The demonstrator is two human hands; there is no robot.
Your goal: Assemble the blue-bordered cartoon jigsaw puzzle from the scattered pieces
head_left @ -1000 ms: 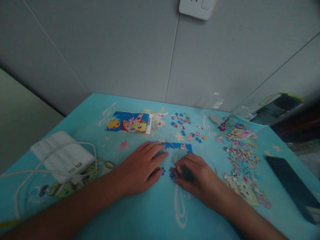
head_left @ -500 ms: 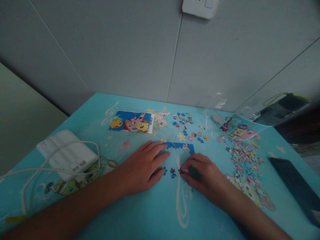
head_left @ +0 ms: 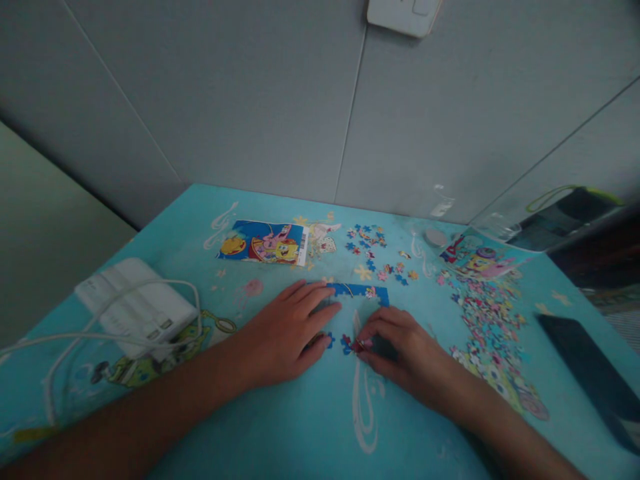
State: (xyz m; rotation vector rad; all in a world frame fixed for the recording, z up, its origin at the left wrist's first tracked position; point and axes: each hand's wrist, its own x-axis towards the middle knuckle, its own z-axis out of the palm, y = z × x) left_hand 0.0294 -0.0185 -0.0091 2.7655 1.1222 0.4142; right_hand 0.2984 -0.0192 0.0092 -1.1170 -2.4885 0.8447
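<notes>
My right hand [head_left: 395, 340] pinches a small dark red puzzle piece [head_left: 358, 345] low over the table. That piece is right beside a blue and red puzzle piece [head_left: 346, 343]; whether the two are joined I cannot tell. Palm down, my left hand [head_left: 290, 331] lies with its fingers spread, covering part of the assembled pieces. Past its fingertips a blue joined puzzle strip [head_left: 360, 291] runs to a corner at the right. Near the left thumb a blue piece [head_left: 329, 341] shows partly from under the hand.
Loose puzzle pieces [head_left: 367, 237] lie at the back, and a large pile [head_left: 493, 333] is at the right. A picture card [head_left: 265, 241] lies behind my left hand. A white power bank [head_left: 135, 303] with a cable is at left, a dark phone [head_left: 590, 373] at far right.
My right hand has shifted slightly left, bringing the red piece up to the blue and red piece. My left hand stays in place.
</notes>
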